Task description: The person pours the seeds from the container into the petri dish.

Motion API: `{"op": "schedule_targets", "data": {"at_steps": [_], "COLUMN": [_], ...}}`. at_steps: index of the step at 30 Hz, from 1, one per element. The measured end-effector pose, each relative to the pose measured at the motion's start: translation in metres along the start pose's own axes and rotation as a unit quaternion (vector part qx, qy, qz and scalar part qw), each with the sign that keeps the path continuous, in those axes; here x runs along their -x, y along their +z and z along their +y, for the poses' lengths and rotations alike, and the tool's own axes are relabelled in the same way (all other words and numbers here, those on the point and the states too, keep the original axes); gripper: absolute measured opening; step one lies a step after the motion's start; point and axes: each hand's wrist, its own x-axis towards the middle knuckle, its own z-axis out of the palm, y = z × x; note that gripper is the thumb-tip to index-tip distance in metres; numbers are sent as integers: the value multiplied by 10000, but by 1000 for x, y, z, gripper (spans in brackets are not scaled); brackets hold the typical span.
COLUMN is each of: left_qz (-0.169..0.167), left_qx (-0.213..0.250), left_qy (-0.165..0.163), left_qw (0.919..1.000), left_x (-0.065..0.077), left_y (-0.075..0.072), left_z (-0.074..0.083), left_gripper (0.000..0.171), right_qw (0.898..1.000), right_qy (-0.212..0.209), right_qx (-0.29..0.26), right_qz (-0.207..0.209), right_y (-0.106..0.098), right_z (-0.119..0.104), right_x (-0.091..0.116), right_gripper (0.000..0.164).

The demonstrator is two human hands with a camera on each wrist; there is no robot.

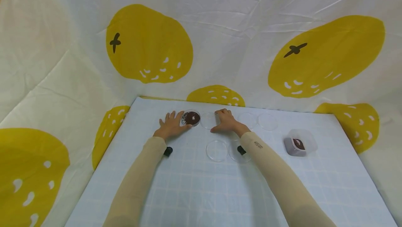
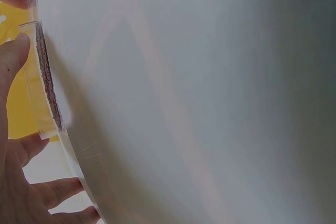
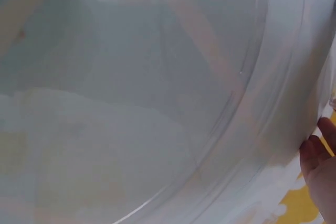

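Observation:
A round clear petri dish [image 1: 191, 118] with dark brown granular material stands near the table's back edge. My left hand [image 1: 171, 126] grips it at the sides, thumb and index finger at opposite ends in the left wrist view, other fingers spread over the tabletop. Right beside it lies a clear petri dish [image 1: 207, 120] with nothing visible inside. Thumb and fingers of my right hand [image 1: 225, 120] hold that one from its right side. In the right wrist view, the right fingertips [image 3: 310, 145] are low at the frame's right edge, and a clear round dish [image 3: 247, 82] fills much of the picture.
Two clear round dishes, one [image 1: 247, 120] and another [image 1: 268, 121], lie right of my right hand. Nearer me are a clear dish [image 1: 217, 151] and one partly under my right forearm [image 1: 233, 153]. A small tub [image 1: 295, 146] with dark brown contents stands farther right, before a patterned cloth backdrop [image 1: 226, 63].

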Motion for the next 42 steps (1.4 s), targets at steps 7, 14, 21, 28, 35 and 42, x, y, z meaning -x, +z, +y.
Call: {"op": "schedule_targets", "data": {"at_steps": [7,14,21,28,35,42], "left_qz": [-28,-5,-17,-14,-10,-26], "left_qx": [-44,-28,5,5,20,27], "left_qy": [0,25,9,-8,-13,-24], "left_qw": [10000,10000,10000,10000,10000,10000], "left_x": [-1,-3,-4,-3,-1,0], "left_y": [0,1,3,3,2,1], "left_z": [0,-1,-3,-2,0,0], "left_gripper": [94,94,96,95,93,93], "right_qw": [9993,9981,9968,9957,9946,9900], "right_qy": [-128,-75,-139,-192,-226,-203], "right_qx": [-330,-593,-760,-854,-916,-1258], "right_qz": [111,135,186,298,422,613], "right_y": [-1,-2,-4,-3,-2,-3], "right_z": [0,1,0,-2,-2,-5], "right_x": [3,2,4,4,3,4], "right_gripper": [96,98,98,98,98,97]}}
